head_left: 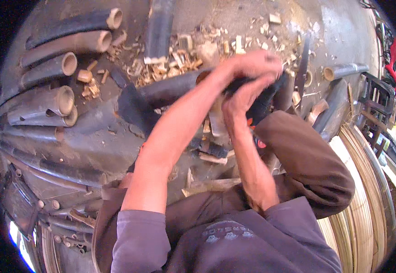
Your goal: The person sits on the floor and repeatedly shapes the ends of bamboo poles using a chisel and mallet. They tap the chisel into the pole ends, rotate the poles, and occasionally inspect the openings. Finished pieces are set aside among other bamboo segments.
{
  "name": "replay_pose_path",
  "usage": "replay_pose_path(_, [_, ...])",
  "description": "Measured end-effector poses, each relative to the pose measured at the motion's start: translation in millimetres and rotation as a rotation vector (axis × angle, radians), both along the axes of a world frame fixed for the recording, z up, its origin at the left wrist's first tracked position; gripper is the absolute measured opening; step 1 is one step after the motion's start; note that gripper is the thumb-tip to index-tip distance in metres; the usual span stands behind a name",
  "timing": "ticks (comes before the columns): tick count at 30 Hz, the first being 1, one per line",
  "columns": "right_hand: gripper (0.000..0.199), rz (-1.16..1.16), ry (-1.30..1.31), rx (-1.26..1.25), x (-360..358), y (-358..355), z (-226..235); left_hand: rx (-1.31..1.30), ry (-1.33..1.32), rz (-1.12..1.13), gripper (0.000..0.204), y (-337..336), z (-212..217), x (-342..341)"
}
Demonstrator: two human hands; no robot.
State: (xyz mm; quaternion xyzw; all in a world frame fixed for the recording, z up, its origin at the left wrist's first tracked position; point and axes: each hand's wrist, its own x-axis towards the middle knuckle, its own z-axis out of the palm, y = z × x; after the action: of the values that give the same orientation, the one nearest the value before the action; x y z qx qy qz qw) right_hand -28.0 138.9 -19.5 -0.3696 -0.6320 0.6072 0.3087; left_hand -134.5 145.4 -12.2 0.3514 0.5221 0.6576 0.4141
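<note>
My left hand [262, 64] reaches across to the right, its fingers curled down and blurred. Just below it my right hand [242, 99] has its fingers bent together, their tips close to the left hand. Whatever they grip is hidden. Under and beside both hands is a dark, cloth-like black piece [267, 96]. A dark bamboo tube [173, 88] lies crosswise and passes behind my left forearm. Another black piece [136, 107] covers its left end. Below the hands, partly behind the right forearm, a pale split piece [216, 120] shows.
Several cut bamboo tubes [66, 42] lie at the left. Another bamboo tube [159, 29] points toward me from the back, beside scattered wood chips [180, 63]. Long pale strips [364, 200] are bundled at the right. A short tube [345, 71] lies at the far right.
</note>
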Motion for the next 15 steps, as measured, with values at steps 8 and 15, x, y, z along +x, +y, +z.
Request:
replay_pose_path(8, [0.067,0.324,0.082,-0.541,-78,-10,30,-0.206,-0.305,0.439,0.040,-58,36,-44])
replay_pose_path(15, [0.081,0.900,-0.454,-0.661,-96,-39,60,-0.412,-0.099,1.432,0.040,-117,23,-10])
